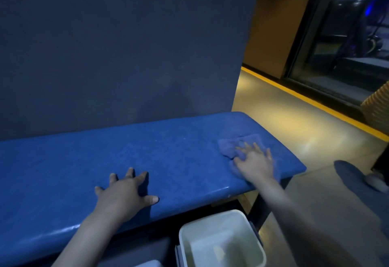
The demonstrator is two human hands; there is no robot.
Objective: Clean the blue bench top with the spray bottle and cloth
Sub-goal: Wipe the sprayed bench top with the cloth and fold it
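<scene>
Pressing flat-fingered, the right hand [255,161] pins a crumpled, seemingly terry cloth [235,147] on the glossy speckled bench top [168,151].

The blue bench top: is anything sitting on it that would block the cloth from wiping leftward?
Only the person's own left hand, resting flat mid-bench. The right hand presses the crumpled blue cloth near the glossy blue bench top's right end.

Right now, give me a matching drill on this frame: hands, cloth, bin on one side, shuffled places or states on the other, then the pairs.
Column 1:
1. left hand
2. right hand
3. cloth
4. white bin

Column 2:
A. below the bench's front edge
B. fingers spread, flat on bare bench top
C. bunched near the bench's right end
D. pressing on the cloth

Pairs: 1-B, 2-D, 3-C, 4-A
</scene>
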